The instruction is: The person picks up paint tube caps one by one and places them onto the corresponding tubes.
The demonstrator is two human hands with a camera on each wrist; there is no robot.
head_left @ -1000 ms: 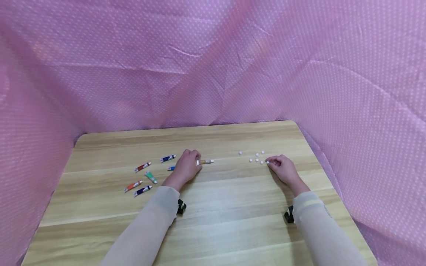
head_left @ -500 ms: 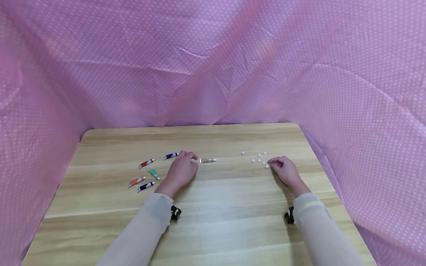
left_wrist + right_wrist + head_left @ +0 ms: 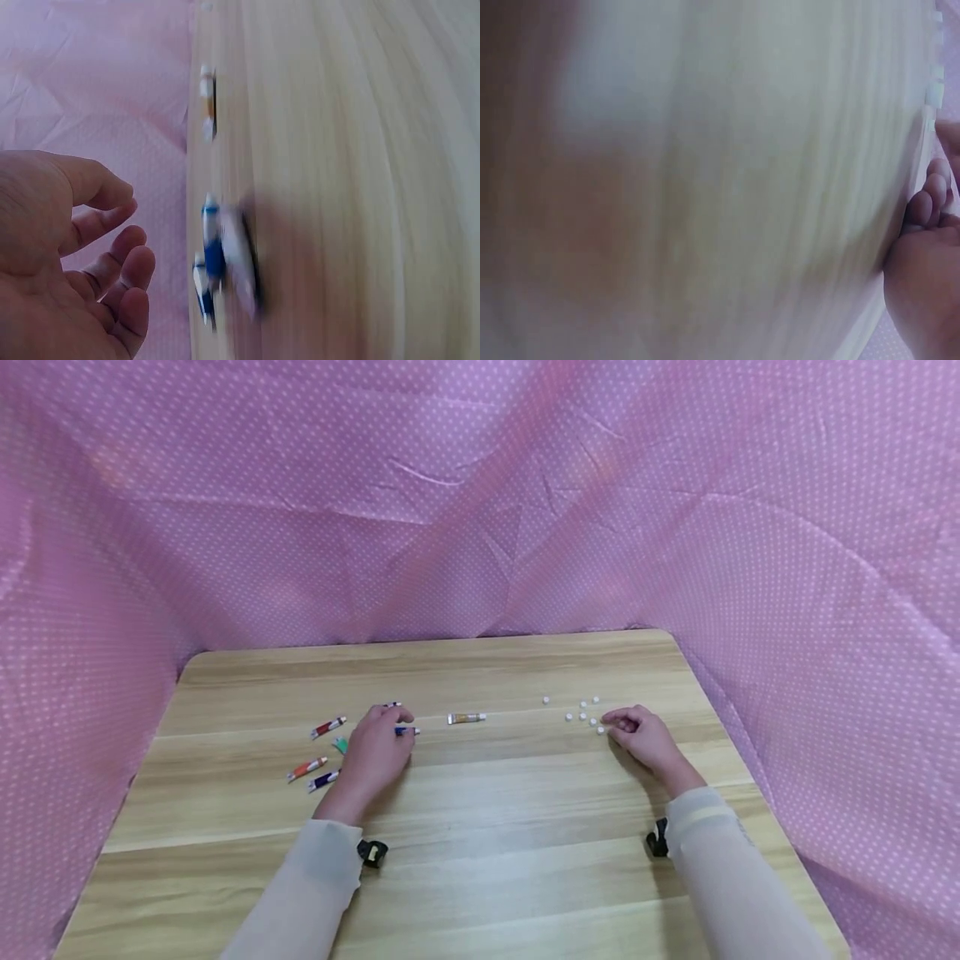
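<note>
My left hand is over the small paint tubes, its loosely bent fingers holding nothing. Beside its fingertips lies a blue paint tube, seen also in the left wrist view as a blurred blue tube. A dark blue tube is partly hidden behind that hand. To its right lies an ochre tube by itself. On the right, my right hand rests at the table with bent fingers, beside several small white round pieces. Nothing shows in its fingers.
Left of the left hand lie a red tube, an orange tube, a purple-blue tube and a partly covered green tube. The wooden table is enclosed by pink dotted cloth.
My left hand has let go of the ochre tube and moved left to the blue tube. The white piece at my right fingertips now lies on the table among the others.
</note>
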